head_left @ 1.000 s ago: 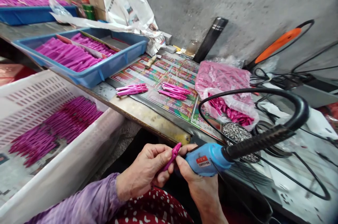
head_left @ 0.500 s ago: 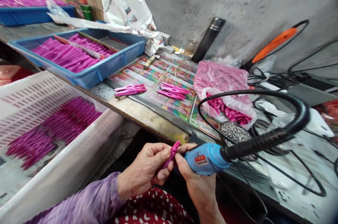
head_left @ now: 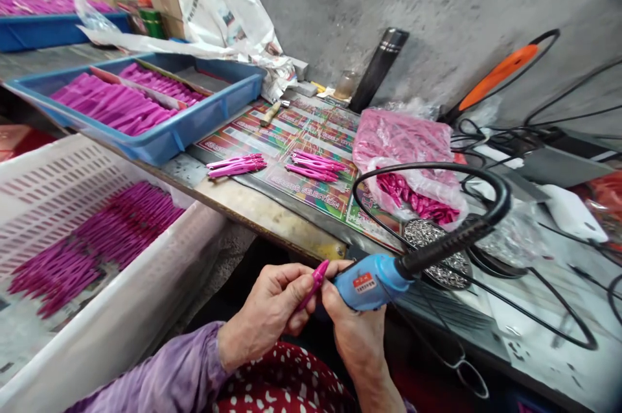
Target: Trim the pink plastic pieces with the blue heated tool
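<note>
My left hand is closed on a slim pink plastic piece, its tip sticking up between my hands. My right hand grips a blue-handled soldering iron whose thick black cord loops up over the bench. The iron's tip is hidden behind my fingers, right by the pink piece. Both hands are low, in front of the bench edge, above my lap.
On the bench lie two small groups of pink pieces on a printed sheet, a plastic bag of pink parts and a wire-wool pad. A blue tray and white crate hold many more. Cables crowd the right.
My hands stay together on the pink piece. The iron's handle has tilted lower and its cord loop has dropped and shifted left. The view has shifted slightly.
</note>
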`<state>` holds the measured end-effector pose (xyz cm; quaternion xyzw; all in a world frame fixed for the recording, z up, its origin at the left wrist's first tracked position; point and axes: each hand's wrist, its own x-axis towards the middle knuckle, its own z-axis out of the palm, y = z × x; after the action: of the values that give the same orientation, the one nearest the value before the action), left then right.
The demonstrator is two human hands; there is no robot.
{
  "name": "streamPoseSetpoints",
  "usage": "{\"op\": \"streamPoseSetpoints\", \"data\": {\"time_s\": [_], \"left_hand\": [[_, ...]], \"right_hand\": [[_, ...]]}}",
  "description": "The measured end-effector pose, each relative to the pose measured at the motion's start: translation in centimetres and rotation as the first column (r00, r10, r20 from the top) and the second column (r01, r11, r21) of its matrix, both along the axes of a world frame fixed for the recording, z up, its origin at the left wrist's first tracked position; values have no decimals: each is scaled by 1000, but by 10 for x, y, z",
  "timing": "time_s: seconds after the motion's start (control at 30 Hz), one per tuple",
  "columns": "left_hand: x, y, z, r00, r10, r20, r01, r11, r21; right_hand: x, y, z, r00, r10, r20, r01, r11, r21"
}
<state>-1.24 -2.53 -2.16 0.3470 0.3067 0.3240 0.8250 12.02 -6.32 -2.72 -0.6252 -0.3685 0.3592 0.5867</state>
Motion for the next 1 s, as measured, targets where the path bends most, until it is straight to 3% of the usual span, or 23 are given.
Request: {"op": "streamPoseSetpoints", "data": {"time_s": [0.17, 0.3, 0.5, 0.7, 1.0], "left_hand": [[0, 3, 5, 998, -40, 54, 46, 992, -118], [0, 6, 3, 998, -7, 60, 14, 991, -130], [-2, 7, -12, 998, -56, 13, 57, 995, -83], [-4, 7, -11, 999, -36, 22, 37, 996, -87], [-2, 7, -5, 999, 16, 30, -13, 995, -103]], "right_hand": [[5, -3, 2, 999, 13, -46, -15, 999, -39], [15, -9, 9, 993, 63, -96, -67, 997, -37], [27, -14, 18, 942, 279, -187, -272, 960, 65], [29, -12, 20, 893, 399, -208, -381, 917, 123], [35, -19, 15, 869, 391, -304, -378, 920, 103]]}}
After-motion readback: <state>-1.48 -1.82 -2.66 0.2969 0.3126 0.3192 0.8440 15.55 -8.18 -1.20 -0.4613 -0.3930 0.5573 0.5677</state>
